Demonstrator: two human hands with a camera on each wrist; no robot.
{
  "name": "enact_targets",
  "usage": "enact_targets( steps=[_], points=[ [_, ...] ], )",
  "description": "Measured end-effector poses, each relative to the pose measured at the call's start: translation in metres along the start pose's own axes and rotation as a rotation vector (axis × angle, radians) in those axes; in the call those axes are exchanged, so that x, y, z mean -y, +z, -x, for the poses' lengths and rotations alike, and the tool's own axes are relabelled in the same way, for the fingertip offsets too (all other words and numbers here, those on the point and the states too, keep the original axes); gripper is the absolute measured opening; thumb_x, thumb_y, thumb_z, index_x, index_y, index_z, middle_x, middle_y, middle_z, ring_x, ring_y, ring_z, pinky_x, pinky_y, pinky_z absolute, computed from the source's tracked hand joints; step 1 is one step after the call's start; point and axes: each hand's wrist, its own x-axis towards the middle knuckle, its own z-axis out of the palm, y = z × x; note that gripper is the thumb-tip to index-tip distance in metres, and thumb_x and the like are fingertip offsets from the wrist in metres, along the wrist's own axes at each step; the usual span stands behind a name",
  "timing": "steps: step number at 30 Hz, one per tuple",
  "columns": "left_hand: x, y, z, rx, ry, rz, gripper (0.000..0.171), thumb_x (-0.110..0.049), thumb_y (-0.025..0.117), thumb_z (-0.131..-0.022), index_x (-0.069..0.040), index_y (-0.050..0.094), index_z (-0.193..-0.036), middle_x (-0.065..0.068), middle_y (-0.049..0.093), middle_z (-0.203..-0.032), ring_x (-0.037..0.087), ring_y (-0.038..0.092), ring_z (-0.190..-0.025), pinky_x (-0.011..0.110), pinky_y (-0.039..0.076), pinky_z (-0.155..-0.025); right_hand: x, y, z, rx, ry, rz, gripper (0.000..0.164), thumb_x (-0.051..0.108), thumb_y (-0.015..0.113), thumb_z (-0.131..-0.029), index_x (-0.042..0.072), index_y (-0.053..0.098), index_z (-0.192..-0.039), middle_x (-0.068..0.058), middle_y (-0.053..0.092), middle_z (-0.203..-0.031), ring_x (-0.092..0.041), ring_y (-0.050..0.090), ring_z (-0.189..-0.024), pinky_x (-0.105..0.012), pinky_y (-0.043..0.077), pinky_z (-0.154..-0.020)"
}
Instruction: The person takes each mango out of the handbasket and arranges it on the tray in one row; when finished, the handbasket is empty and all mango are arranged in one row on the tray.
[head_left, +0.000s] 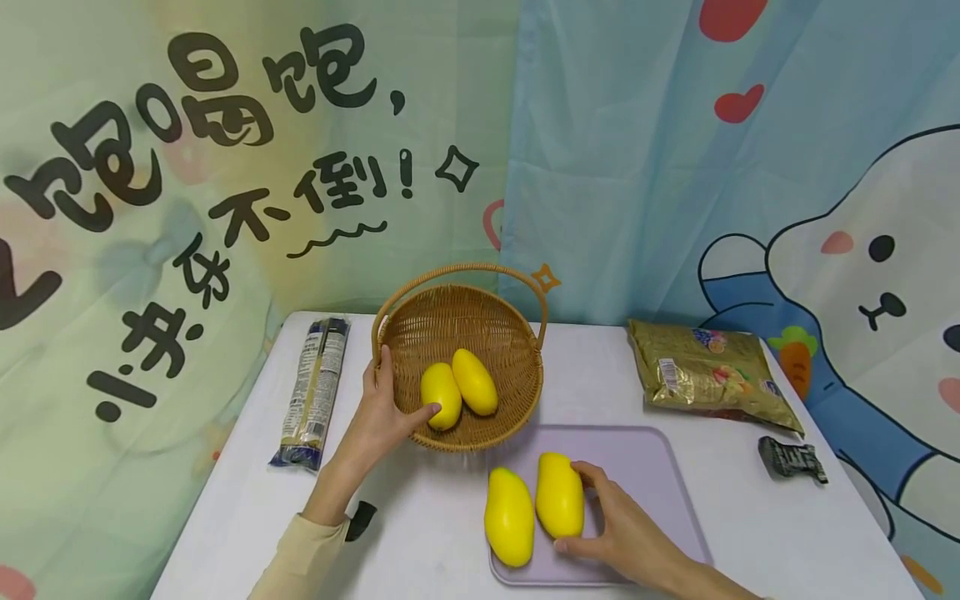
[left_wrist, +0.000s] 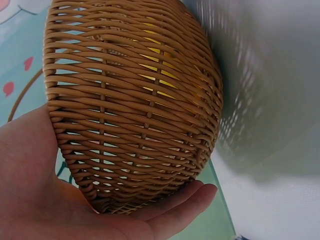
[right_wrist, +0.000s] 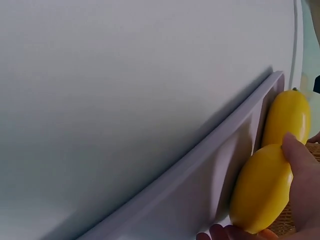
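Mango (head_left: 559, 496) pinched by right fingers (head_left: 590, 473), second mango (head_left: 509, 517) beside — left fingers (head_left: 386, 371) pinching basket (head_left: 480, 321), gold packet (head_left: 708, 379) beyond tray (head_left: 645, 467)

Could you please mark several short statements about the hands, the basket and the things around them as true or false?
1. The left hand grips the wicker basket. True.
2. The basket holds four yellow fruits. False: it holds two yellow fruits.
3. The right hand grips a yellow fruit. True.
4. The tray is bright red. False: the tray is pale lilac.
5. In the head view, the gold packet lies right of the basket. True.
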Motion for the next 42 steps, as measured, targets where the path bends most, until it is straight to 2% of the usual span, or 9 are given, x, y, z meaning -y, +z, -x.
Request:
enact_targets(
  steps=[10,19,26,30,32,37,42],
  points=[
    [0.000,0.000,-0.003,0.005,-0.017,0.005,0.117,-0.063,0.066,-0.068,-0.026,-0.014,-0.144,0.020,-0.004,-0.151,0.045,0.037,-0.126,0.051,0.042,-0.096,-0.001,0.002,0.003,0.018,-0.014,0.036,0.100,0.068,0.069,-0.058,0.023,0.028,-0.137,-0.003,0.044,-0.137,-0.024,0.044,-0.124,-0.051,0.036,-0.100],
    [-0.001,-0.001,-0.004,0.004,-0.012,0.002,0.117,-0.062,0.066,-0.068,-0.022,-0.012,-0.146,0.020,-0.004,-0.151,0.046,0.034,-0.127,0.052,0.041,-0.096,-0.002,0.000,0.003,0.003,-0.038,0.073,0.104,0.071,0.069,-0.054,0.026,0.027,-0.138,0.005,0.043,-0.137,-0.019,0.046,-0.121,-0.048,0.039,-0.098],
    [-0.002,-0.002,-0.002,0.012,-0.006,0.001,0.117,-0.061,0.066,-0.069,-0.022,-0.013,-0.145,0.020,-0.004,-0.151,0.045,0.034,-0.128,0.051,0.041,-0.097,0.001,-0.007,0.002,-0.006,-0.049,0.094,0.106,0.070,0.069,-0.054,0.025,0.027,-0.140,0.002,0.044,-0.136,-0.020,0.044,-0.124,-0.046,0.040,-0.098],
    [-0.001,-0.002,-0.001,0.003,0.006,-0.003,0.116,-0.062,0.066,-0.069,-0.022,-0.013,-0.145,0.020,-0.004,-0.151,0.045,0.035,-0.127,0.050,0.042,-0.096,0.007,-0.025,-0.006,-0.064,-0.085,0.085,0.098,0.067,0.068,-0.058,0.033,0.025,-0.139,0.001,0.044,-0.134,-0.020,0.047,-0.121,-0.047,0.043,-0.093],
    [-0.001,-0.002,-0.001,0.002,0.010,-0.004,0.116,-0.062,0.065,-0.069,-0.022,-0.013,-0.145,0.021,-0.004,-0.151,0.045,0.035,-0.127,0.050,0.042,-0.095,0.013,-0.040,-0.012,-0.107,-0.137,0.084,0.094,0.065,0.068,-0.061,0.036,0.024,-0.139,0.003,0.042,-0.136,-0.017,0.047,-0.120,-0.046,0.044,-0.092],
    [0.000,-0.003,0.000,0.004,0.009,0.001,0.116,-0.063,0.065,-0.069,-0.023,-0.014,-0.145,0.020,-0.005,-0.151,0.045,0.035,-0.127,0.051,0.042,-0.095,0.034,-0.079,-0.030,-0.184,-0.290,0.127,0.090,0.059,0.067,-0.068,0.033,0.023,-0.141,0.008,0.034,-0.141,-0.012,0.043,-0.122,-0.043,0.045,-0.093],
    [0.000,-0.002,0.001,0.008,0.006,0.007,0.116,-0.063,0.065,-0.069,-0.024,-0.014,-0.145,0.020,-0.005,-0.151,0.045,0.035,-0.127,0.050,0.041,-0.096,0.058,-0.107,-0.048,-0.212,-0.388,0.160,0.090,0.056,0.069,-0.069,0.031,0.023,-0.142,0.008,0.029,-0.146,-0.011,0.036,-0.129,-0.040,0.041,-0.100]
  ],
)
